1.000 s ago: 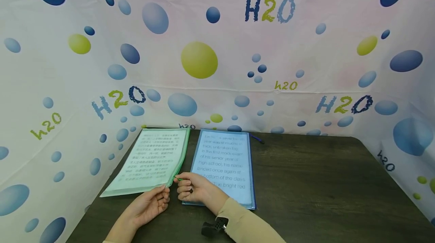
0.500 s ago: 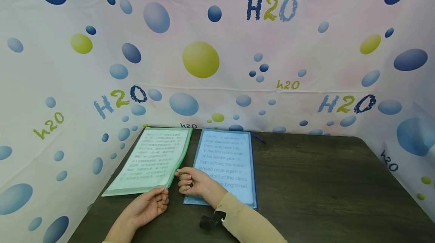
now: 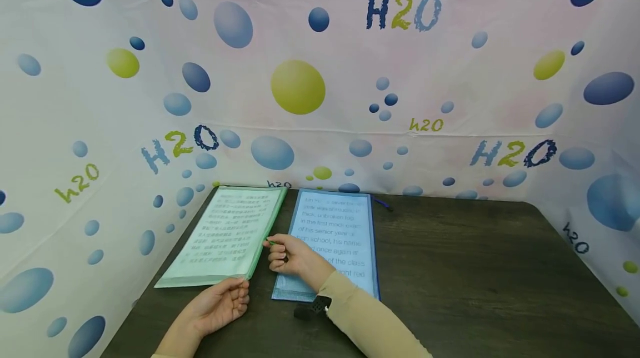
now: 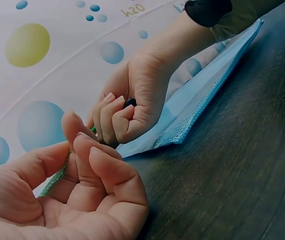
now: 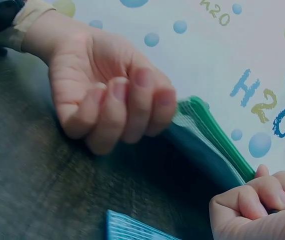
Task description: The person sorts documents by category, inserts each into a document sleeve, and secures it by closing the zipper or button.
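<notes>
A translucent green zipper pouch [image 3: 227, 230] holding a printed sheet lies at the left of the table. Its near right corner is pinched between the thumb and fingers of my left hand [image 3: 220, 305]. My right hand [image 3: 297, 263], fingers curled, grips a green zipper pull [image 3: 270, 242] by the pouch's right edge, with the pull's black end [image 4: 129, 103] showing among the fingers in the left wrist view. In the right wrist view the green zipper edge [image 5: 222, 137] runs between the two hands. The curled fingers cover most of the pull.
A blue zipper pouch [image 3: 332, 224] with printed English text lies under and beside my right forearm. Its blue pull [image 3: 381, 202] with a dark end sticks out at the far right corner. A patterned cloth backdrop [image 3: 350, 69] rises behind the dark wooden table [image 3: 475, 269].
My right hand has moved away from me along the green pouch's right edge, pull in its grip. My left hand stays at the near corner. The head view has shifted slightly.
</notes>
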`<move>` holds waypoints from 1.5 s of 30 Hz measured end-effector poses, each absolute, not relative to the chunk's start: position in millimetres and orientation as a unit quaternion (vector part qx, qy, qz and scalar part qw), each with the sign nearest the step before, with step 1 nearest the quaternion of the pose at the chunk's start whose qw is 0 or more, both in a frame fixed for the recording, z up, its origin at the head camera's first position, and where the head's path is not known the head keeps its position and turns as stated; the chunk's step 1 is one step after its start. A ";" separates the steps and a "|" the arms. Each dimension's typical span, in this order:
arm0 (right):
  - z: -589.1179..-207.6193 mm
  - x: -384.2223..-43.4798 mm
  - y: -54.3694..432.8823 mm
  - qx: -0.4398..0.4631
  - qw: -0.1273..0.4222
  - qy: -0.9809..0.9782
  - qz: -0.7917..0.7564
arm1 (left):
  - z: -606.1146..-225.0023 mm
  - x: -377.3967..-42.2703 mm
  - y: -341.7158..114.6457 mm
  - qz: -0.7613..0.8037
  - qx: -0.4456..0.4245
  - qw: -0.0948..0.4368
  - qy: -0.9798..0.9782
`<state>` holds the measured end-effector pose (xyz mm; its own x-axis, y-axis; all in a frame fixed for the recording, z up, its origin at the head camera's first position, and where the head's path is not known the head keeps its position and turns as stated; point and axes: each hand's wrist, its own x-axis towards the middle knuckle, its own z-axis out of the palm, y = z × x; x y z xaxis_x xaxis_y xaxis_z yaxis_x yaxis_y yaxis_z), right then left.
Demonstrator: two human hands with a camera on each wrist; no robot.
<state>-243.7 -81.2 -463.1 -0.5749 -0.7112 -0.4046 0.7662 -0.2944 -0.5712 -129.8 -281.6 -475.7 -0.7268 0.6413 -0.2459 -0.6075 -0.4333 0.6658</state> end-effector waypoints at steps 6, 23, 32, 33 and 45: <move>-462.1 -254.2 -80.7 0.044 0.448 0.388 -0.804 | -474.7 -128.8 -280.3 0.845 0.014 0.370 0.385; -458.7 -284.7 -81.9 0.065 0.422 0.404 -0.809 | -476.2 -126.4 -277.3 0.839 0.012 0.366 0.402; -457.9 -298.3 -85.8 0.079 0.401 0.414 -0.813 | -473.0 -123.6 -277.4 0.840 -0.004 0.357 0.408; -457.4 -299.6 -86.1 0.077 0.399 0.416 -0.814 | -472.7 -123.5 -277.4 0.841 -0.005 0.356 0.408; -450.6 -313.4 -86.0 0.086 0.378 0.423 -0.819 | -472.5 -123.3 -276.3 0.838 -0.004 0.350 0.419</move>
<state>-313.4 -86.0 -450.6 -0.6987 -0.5466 -0.4616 0.6928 -0.3559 -0.6272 -123.3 -276.3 -472.5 -0.7546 0.5837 -0.2999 -0.5901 -0.4037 0.6991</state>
